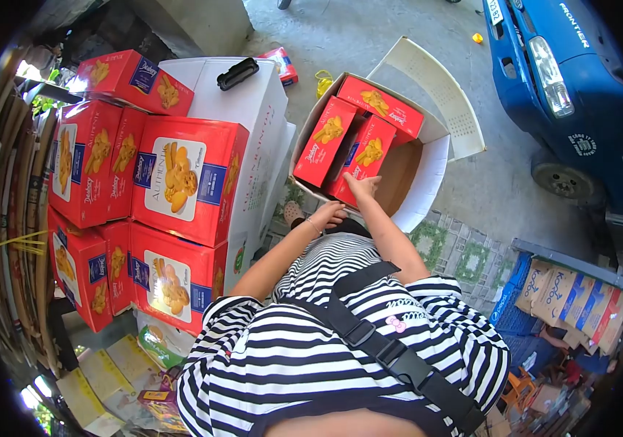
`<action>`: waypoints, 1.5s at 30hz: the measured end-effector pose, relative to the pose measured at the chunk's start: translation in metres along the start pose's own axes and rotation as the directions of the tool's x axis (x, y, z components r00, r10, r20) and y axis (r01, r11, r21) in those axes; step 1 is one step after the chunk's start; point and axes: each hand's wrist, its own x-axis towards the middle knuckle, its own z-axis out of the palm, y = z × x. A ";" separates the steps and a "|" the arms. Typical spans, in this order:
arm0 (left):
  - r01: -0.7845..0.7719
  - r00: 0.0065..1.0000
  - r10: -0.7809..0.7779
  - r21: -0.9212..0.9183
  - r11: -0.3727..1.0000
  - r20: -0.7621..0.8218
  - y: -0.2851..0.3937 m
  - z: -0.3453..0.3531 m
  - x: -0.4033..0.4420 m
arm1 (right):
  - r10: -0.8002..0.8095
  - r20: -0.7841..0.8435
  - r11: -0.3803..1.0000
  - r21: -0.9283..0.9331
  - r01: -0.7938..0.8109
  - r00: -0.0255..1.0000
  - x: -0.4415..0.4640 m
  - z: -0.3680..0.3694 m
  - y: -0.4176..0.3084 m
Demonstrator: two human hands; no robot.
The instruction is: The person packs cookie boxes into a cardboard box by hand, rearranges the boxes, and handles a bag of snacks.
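A large open carton (404, 175) stands on the floor in front of me, with several red biscuit boxes inside. My right hand (361, 188) reaches into it, thumb and fingers spanning the near end of one red biscuit box (370, 142). Beside that box on the left sits another red biscuit box (326, 138); a third red box (381, 105) lies across the far side. My left hand (327, 216) is at the carton's near edge with its fingers curled. Whatever those fingers hold, if anything, is hidden.
To my left, large red biscuit boxes (189, 178) are stacked beside a white carton (253, 146), which has a black object (238, 73) on top. A blue truck (566, 95) is parked at right. Flattened cardboard (16, 218) lines the far left; packed cartons (574, 302) lie lower right.
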 end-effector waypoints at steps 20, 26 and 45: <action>-0.061 0.995 0.042 -0.234 0.970 -0.086 -0.005 -0.033 0.000 | -0.049 -0.054 0.997 -0.069 0.045 0.997 0.011 -0.026 0.021; -0.048 0.995 0.023 -0.252 0.966 -0.100 -0.003 -0.030 -0.005 | -0.330 -0.167 0.862 0.348 0.369 0.929 0.056 -0.060 0.089; -0.515 0.802 0.584 -0.351 0.782 0.124 0.055 -0.004 -0.065 | -0.795 0.051 0.316 0.885 0.341 0.604 -0.092 -0.204 -0.016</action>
